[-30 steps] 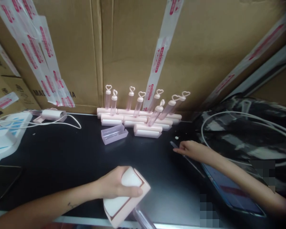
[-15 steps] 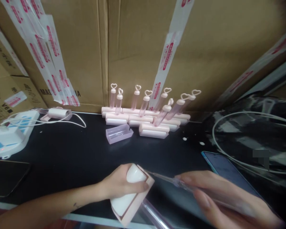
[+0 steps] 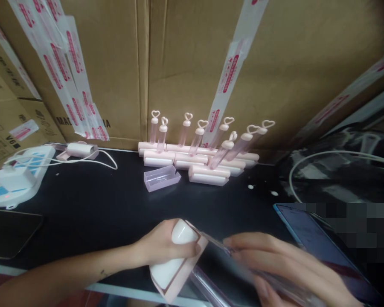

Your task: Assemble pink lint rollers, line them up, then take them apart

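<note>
Right hand (image 3: 284,264), cut off below: fingers closed on a slim tool (image 3: 217,244), blurred and partly covered; contact of its tip with the block unclear. Left hand (image 3: 161,243): gripping a pink-and-white block (image 3: 166,275) near the table (image 3: 109,213) front; clear tube (image 3: 208,285) beneath, running out of frame. Lilac tray (image 3: 163,184), open side up. Pink rollers (image 3: 209,172), rear ones overlapped. Carton (image 3: 185,64), top cropped.

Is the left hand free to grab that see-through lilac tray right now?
Probably not as things stand: the left hand is wrapped around a pink-and-white piece. If it let go, the lilac tray looks reachable, since I see nothing standing between them.
</note>
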